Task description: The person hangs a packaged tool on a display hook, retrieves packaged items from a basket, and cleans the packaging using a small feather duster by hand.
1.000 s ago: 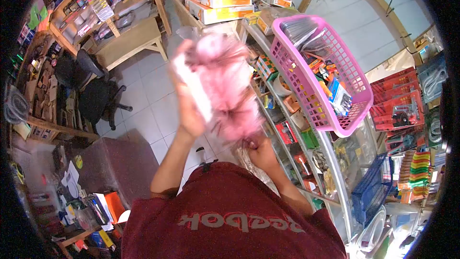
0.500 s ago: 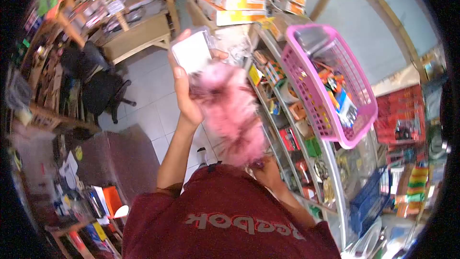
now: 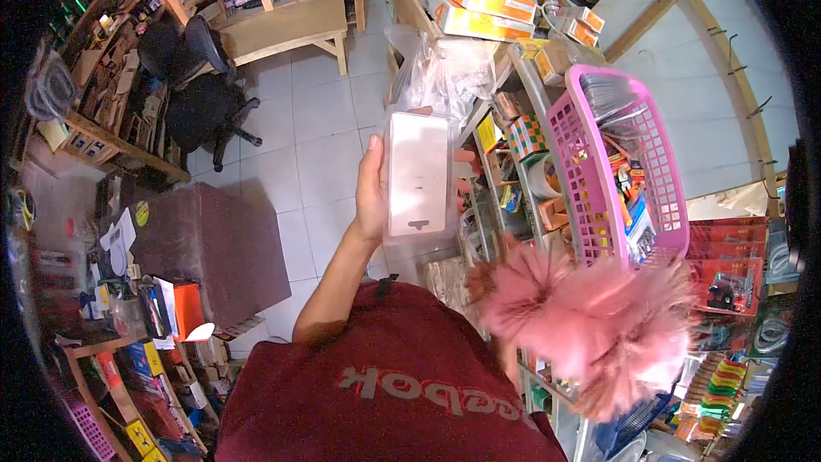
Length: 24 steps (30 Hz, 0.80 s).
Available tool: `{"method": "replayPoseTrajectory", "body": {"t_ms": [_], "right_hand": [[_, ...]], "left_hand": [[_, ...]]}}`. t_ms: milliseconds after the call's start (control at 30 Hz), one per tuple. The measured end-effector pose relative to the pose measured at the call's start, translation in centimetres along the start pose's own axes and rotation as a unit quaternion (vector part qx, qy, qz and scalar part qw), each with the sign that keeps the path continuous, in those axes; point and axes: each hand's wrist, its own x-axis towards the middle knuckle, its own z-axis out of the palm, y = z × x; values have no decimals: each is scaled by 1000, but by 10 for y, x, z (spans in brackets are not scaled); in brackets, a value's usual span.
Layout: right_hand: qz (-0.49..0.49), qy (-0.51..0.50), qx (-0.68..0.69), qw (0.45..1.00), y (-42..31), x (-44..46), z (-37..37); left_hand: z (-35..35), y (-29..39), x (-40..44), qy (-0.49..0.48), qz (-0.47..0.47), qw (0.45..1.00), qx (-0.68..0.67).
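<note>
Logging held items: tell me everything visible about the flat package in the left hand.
The flat package is rectangular and clear, plastic-looking, with a pale card inside. Small dark marks sit mid-face; a hanger slot shows near its lower end in view. The left hand holds it from behind, thumb along one edge, fingers showing past the other. Its far side is hidden.

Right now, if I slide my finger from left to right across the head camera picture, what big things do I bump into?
Black chair → see-through package → fluffy pink thing → red packets.
</note>
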Motion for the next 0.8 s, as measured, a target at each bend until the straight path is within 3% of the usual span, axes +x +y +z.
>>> {"method": "replayPoseTrajectory", "body": {"t_ms": [67,200,333,367,400,467,533,567,633,667,700,767,800], "right_hand": [[8,-74,-72,995,-2,-2,2],[-37,-139,-133,981,-1,-3,15],[-32,-253,-212,943,-8,-11,21],[-25,-280,-239,929,-9,-13,21],[-22,-299,-265,916,-8,-16,22],[-38,-276,-275,920,3,-17,23],[-129,-175,-174,961,16,-16,27],[-211,-151,-286,922,19,-16,23],[31,-198,-4,980,-31,-6,27],[147,-169,126,967,-56,-1,29],[129,-245,-97,956,-44,7,17],[-13,-41,-12,999,30,-8,27],[-55,-57,-46,996,20,-6,22]], "left_hand": [[0,-4,1,-13,18,1000,-3],[4,-6,4,119,99,988,20],[-6,-9,2,19,161,987,13],[-5,-11,4,78,161,983,45],[-4,-10,5,73,176,981,27],[-3,-6,5,68,205,976,-7],[3,-4,4,71,246,966,39],[3,-2,5,49,258,965,30],[3,2,5,24,274,960,52],[6,4,6,35,274,959,60],[10,5,6,47,274,958,67],[9,5,4,32,277,959,56],[8,6,4,30,281,957,70]]}}
